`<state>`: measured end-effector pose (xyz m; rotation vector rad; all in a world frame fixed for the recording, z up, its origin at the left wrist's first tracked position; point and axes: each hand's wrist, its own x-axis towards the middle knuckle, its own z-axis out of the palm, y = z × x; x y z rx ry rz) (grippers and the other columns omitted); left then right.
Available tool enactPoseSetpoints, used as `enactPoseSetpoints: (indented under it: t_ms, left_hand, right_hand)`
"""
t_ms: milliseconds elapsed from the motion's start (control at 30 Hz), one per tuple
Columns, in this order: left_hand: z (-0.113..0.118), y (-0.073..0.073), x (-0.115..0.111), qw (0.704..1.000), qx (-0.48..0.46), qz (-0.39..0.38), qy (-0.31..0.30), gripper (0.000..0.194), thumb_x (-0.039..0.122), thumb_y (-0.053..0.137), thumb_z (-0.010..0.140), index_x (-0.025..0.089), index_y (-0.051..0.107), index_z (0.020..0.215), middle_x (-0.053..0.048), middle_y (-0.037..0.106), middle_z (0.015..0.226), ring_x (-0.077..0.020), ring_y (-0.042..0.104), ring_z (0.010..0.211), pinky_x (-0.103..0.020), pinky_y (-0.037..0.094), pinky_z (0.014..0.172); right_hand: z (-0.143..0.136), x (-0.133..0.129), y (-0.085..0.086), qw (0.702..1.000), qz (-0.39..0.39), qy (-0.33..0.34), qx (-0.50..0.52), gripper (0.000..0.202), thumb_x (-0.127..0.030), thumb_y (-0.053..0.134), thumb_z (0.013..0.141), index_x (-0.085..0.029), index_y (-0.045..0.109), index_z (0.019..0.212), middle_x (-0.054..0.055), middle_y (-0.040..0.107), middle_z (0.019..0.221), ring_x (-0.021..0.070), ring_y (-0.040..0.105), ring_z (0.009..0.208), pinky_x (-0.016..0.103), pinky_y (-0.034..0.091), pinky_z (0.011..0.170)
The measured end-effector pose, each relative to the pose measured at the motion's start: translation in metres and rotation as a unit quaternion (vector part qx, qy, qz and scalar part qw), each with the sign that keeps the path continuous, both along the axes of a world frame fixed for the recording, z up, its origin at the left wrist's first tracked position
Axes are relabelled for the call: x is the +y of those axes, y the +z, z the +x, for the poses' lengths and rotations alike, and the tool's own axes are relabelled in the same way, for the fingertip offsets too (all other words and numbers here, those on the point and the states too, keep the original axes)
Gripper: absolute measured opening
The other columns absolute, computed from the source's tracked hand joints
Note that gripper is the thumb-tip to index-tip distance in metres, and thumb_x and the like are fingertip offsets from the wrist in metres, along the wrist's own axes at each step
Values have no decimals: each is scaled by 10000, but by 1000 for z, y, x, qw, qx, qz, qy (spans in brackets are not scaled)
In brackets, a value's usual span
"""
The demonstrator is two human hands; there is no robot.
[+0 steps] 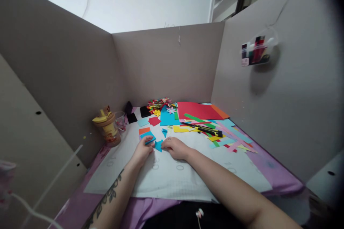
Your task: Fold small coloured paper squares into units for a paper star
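My left hand [143, 151] pinches a small folded piece of blue paper [149, 140] between thumb and fingers. Fingers curled, my right hand [174, 148] grips the edge of another blue paper piece [158, 145] lying on the white sheet between both hands. Just beyond them lies a small folded blue piece [164, 132]. An orange square [144, 131] sits by my left fingertips, with blue squares overlapping it. Farther back are a red square [154, 121] and a pale blue square [143, 122].
A pile of folded paper stars [161, 104] stands at the back, beside large red sheets [199, 111]. A black-and-yellow utility knife [209, 130] lies among coloured strips [236, 137] on the right. A yellow-lidded cup [109, 128] and a clear cup [120, 120] stand left.
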<state>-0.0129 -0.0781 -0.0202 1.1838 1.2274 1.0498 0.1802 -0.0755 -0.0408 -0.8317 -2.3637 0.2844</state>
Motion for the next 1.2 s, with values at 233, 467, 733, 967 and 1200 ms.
enactPoseSetpoints:
  t_ms: [233,467,733,967,1200]
  left_hand:
    - [-8,-10,19,929,227,241,-163,407,-32,493,618,169,629,945,-79,574,1165,-156,590,906,-275,487,760]
    - [-18,-8,21,817,388,370,-212,171,132,561,766,227,699,798,-35,645,1044,-175,585,957,-290,436,861]
    - [-18,0,14,775,408,416,-243,120,217,552,808,219,668,773,-7,681,873,-157,568,839,-296,369,832]
    - [-13,-4,28,794,409,357,-272,170,271,510,815,184,636,741,-8,636,788,-140,545,779,-264,361,791]
    - [-5,-1,37,795,443,295,-291,224,349,507,799,187,654,749,-19,634,762,-156,524,768,-243,376,731]
  right_hand:
    - [2,-1,0,1000,-5,0,0,271,-75,479,770,-190,668,925,45,688,954,177,588,932,316,445,869]
    - [3,-1,0,1000,-1,16,-8,332,-46,471,755,-195,646,995,45,679,997,169,580,959,315,439,885]
    - [5,-11,-1,998,26,31,-42,276,-93,509,772,-224,655,966,34,656,1054,187,534,1028,356,405,915]
    - [5,-19,1,996,23,40,-76,234,-108,501,802,-219,640,953,51,637,1080,178,545,1014,351,402,888]
    - [9,-19,0,996,24,26,-85,226,-119,515,806,-244,635,950,48,632,1071,208,470,1118,387,369,919]
